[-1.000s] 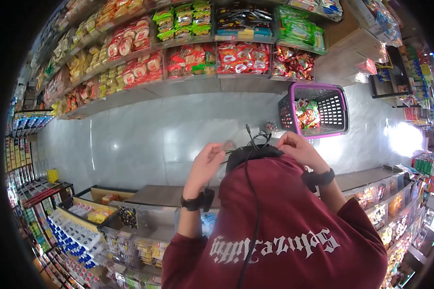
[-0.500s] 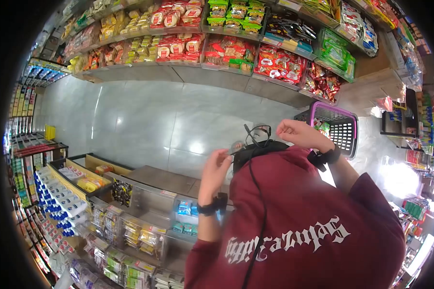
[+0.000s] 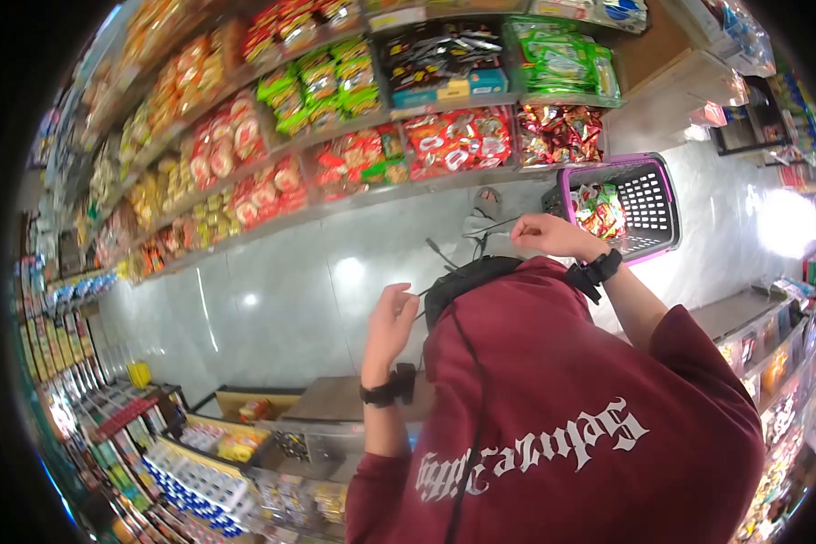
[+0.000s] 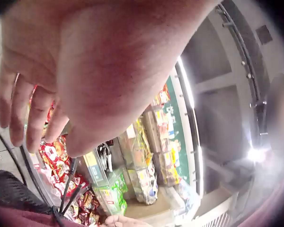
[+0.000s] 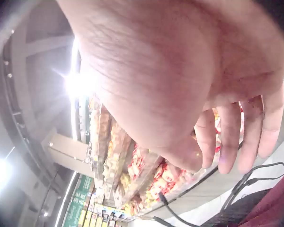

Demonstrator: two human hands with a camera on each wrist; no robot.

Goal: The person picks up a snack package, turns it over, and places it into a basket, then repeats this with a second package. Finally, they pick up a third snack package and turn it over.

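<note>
My left hand (image 3: 392, 328) hangs in front of the body with fingers loosely bent, holding nothing. In the left wrist view the palm of that hand (image 4: 85, 71) fills the upper part, its fingers pointing down. My right hand (image 3: 558, 238) is raised at the other side of the chest, fingers loosely curled and nothing held. Its palm (image 5: 180, 80) shows large in the right wrist view. Beyond the right hand, a dark basket (image 3: 666, 186) with a purple rim stands on the floor. Red and green snack packets (image 3: 600, 210) lie inside it, partly overlapped by the right hand.
A shelf with red candy bags (image 3: 458, 140), green packs (image 3: 562, 59) and crackers (image 3: 227, 140) runs along the far side. Grey tiled floor (image 3: 281, 281) lies between it and a low shelf row (image 3: 335, 399) behind. Black cables (image 3: 467, 258) hang at the chest.
The head view swings one way and back, so shelves and basket shift in it. A foot now shows stepped forward beside the basket. Both hands stay raised, without anything in them.
</note>
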